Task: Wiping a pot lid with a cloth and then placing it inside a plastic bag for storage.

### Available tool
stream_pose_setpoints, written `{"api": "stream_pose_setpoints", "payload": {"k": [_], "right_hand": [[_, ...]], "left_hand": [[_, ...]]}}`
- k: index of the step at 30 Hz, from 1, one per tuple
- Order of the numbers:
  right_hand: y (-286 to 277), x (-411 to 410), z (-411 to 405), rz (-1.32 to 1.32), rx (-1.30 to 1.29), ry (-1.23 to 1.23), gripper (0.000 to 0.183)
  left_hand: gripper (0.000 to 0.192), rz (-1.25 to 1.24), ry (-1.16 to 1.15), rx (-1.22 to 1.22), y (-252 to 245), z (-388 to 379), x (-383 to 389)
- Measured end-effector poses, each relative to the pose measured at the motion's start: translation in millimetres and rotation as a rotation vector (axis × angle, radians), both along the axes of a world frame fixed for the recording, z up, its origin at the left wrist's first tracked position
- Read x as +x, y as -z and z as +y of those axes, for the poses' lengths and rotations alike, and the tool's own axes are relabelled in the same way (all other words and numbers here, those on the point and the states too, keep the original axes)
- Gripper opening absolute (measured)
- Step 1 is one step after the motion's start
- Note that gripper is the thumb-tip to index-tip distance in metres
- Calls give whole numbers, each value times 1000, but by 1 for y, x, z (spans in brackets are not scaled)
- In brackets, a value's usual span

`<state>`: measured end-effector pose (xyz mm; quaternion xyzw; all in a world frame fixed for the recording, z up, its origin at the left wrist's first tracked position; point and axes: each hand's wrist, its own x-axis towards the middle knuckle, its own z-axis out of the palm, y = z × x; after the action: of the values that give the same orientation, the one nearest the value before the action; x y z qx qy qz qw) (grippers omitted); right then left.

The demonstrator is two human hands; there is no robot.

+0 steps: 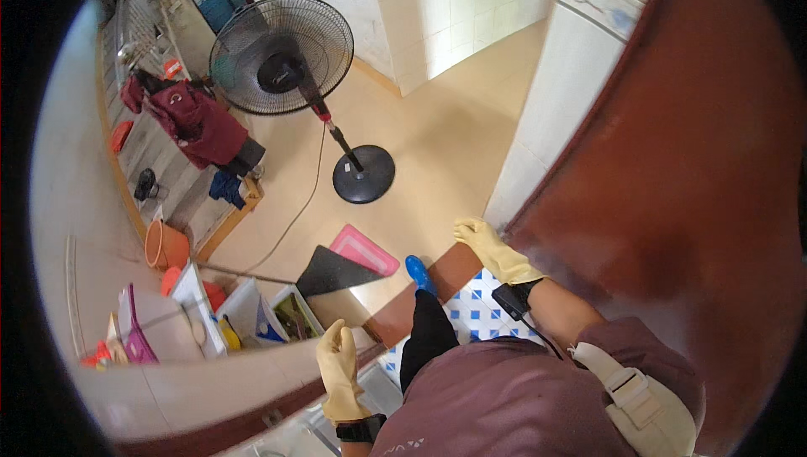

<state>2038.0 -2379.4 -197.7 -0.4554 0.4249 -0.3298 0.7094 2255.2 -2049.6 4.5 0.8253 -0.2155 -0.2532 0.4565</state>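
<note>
Both hands wear pale yellow rubber gloves. My left hand [340,372] is at the lower left, near the tiled wall edge, its fingers bent upward; nothing shows in it. My right hand [495,252] hangs beside the brown door frame, fingers curled, with no object visible in it; whether the curled fingers are fully closed is unclear. One foot in a blue cover [419,273] stands by the brown threshold [403,315]. Beyond it lie a pink mat [365,249] and a dark grey mat [337,271], partly overlapping.
A black pedestal fan [364,174] stands ahead, its cord [301,211] trailing over the floor. At left are an orange bucket [167,246], several storage bins [296,315] and a maroon shirt [202,123] on a hanger. A large reddish-brown door [706,173] fills the right side.
</note>
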Motion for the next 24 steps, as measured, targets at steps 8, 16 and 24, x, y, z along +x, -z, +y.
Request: {"api": "stream_pose_setpoints", "payload": {"k": [8, 16, 24], "right_hand": [[-8, 133, -169, 588, -378, -172, 12], [-27, 141, -336, 495, -180, -12, 25], [-14, 79, -452, 930, 32, 65, 28]], "left_hand": [[34, -146, 171, 185, 19, -189, 149], [36, -216, 642, 255, 25, -397, 216], [50, 151, 805, 49, 79, -622, 186]]}}
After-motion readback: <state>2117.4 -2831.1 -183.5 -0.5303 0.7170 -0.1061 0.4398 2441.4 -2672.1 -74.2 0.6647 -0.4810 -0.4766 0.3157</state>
